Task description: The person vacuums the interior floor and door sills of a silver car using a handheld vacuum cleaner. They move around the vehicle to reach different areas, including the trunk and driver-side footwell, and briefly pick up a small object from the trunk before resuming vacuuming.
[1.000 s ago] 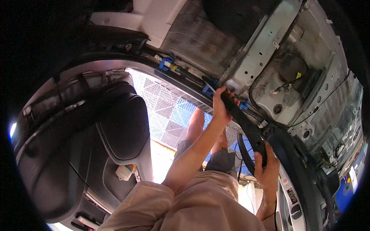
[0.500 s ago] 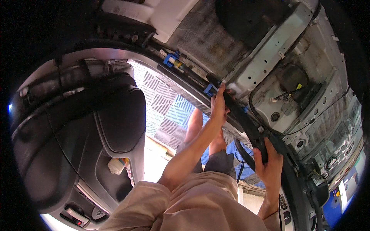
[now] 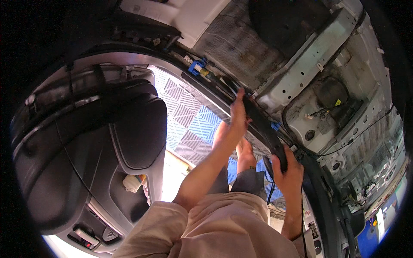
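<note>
"Where is the black strip (image 3: 263,122)?"

"Slanting between the two hands, along the car's sill (image 3: 207,98). The right hand (image 3: 290,174) has its lower part gripped, thumb on one side and fingers on the other."

"And the left hand (image 3: 238,112)?"

"Its fingers touch the strip higher up, one fingertip pointing away along it. Some are hidden, so I can't tell whether they're closed around it."

"What's near them?"

"A blue clip (image 3: 198,67) lies beyond the left fingertips, up and to the left. A second clip (image 3: 275,126) is between the two hands, just past the strip's far edge. A metal crossbar (image 3: 307,69) rises up and right of the left fingers."

"Anything on the other side?"

"The open door (image 3: 140,129) stands well left of the left fingers, with a pale container (image 3: 132,183) in its pocket. Below those fingers, floor tiles (image 3: 185,144) show through the doorway."
</note>
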A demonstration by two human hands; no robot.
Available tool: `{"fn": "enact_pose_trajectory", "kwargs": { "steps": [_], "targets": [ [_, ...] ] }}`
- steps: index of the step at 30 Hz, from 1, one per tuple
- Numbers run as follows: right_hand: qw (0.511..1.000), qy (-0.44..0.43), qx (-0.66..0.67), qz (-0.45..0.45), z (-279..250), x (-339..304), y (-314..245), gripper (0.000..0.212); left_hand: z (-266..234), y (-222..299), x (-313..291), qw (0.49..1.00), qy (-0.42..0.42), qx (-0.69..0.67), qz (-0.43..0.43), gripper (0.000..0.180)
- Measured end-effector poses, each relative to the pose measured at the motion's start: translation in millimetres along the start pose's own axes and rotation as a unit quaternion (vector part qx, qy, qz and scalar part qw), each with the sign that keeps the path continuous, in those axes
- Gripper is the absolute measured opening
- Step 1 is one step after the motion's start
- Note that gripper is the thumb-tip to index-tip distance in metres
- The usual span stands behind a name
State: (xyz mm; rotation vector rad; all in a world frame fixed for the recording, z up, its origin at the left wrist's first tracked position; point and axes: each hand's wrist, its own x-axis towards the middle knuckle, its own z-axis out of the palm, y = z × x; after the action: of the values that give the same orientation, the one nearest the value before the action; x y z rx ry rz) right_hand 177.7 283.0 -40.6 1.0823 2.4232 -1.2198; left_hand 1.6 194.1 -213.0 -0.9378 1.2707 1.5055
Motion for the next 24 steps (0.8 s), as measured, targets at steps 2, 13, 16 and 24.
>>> {"fn": "enact_pose_trajectory", "kwargs": {
  "steps": [2,13,16,24],
  "targets": [
    [0.999,-0.001,0.031,0.018,18,6,5,0.045,-6,8,12,0.995,0.044,-0.002,0.084,0.056],
    [0.997,0.038,0.056,0.023,44,19,-6,0.046,-17,26,32,0.977,0.064,0.058,0.196,0.067],
    [0.995,0.012,0.062,0.072,39,18,-22,0.045,-24,26,37,0.993,0.072,0.081,0.052,0.063],
    [0.995,-0.005,0.067,0.073,33,22,-30,0.044,-25,28,31,0.990,0.065,0.071,0.106,0.069]
  ]
}}
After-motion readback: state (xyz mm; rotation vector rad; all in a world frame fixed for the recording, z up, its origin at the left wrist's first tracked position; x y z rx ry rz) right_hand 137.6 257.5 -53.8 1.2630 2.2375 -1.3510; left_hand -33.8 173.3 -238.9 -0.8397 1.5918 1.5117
